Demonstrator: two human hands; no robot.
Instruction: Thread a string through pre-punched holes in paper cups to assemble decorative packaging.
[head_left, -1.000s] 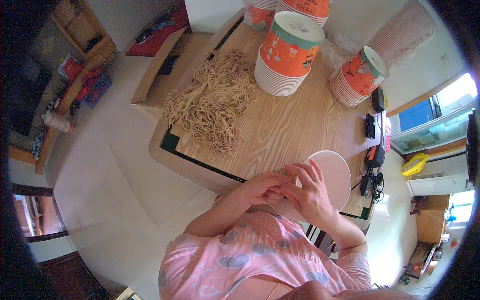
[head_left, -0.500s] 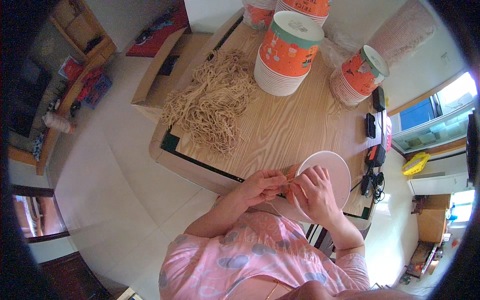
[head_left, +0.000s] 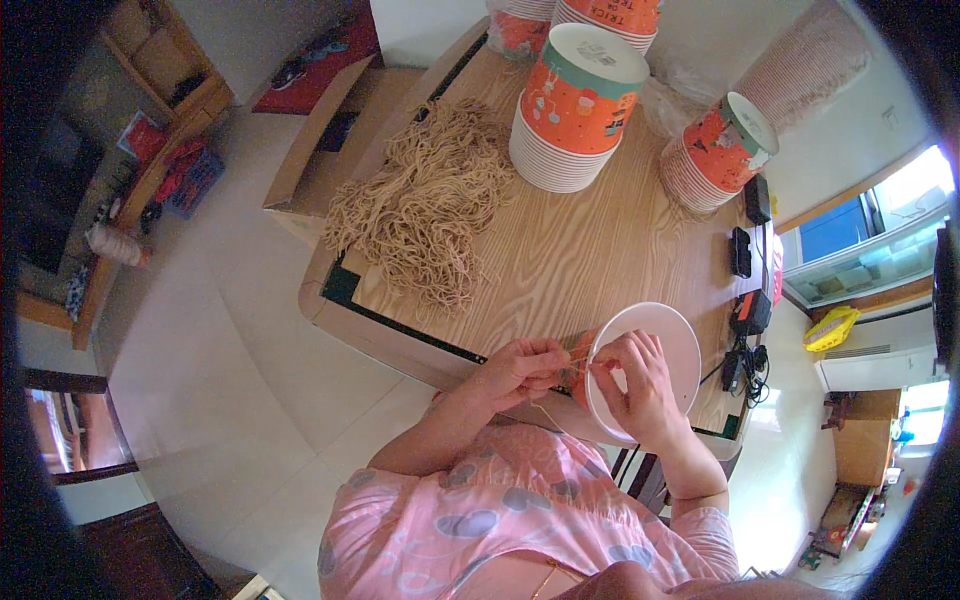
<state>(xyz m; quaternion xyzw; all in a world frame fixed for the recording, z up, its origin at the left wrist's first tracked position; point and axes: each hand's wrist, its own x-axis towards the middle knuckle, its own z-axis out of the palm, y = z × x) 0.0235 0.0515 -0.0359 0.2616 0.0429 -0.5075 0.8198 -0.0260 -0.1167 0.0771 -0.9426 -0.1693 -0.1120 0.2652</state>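
A paper bucket (head_left: 676,345), white inside and orange outside, lies tilted at the table's near edge with its mouth toward me. My left hand (head_left: 525,372) is closed in a pinch on a thin tan string (head_left: 577,364) just outside the bucket's left wall. Over the rim, my right hand (head_left: 640,385) reaches into the mouth, its thumb and fingers pinched at the wall where the string meets it. The exact spot under the right fingertips is hidden. A loose heap of tan strings (head_left: 430,205) covers the table's left part.
A tall stack of orange and green buckets (head_left: 578,110) stands upside down on the wooden table (head_left: 570,250), with another stack (head_left: 718,155) farther right. Black adapters and cables (head_left: 745,345) line the right edge. An open cardboard box (head_left: 320,140) stands beyond the left edge.
The right fingers have shifted slightly at the bucket's rim, and the string between the two hands shows more plainly. The left hand has barely moved.
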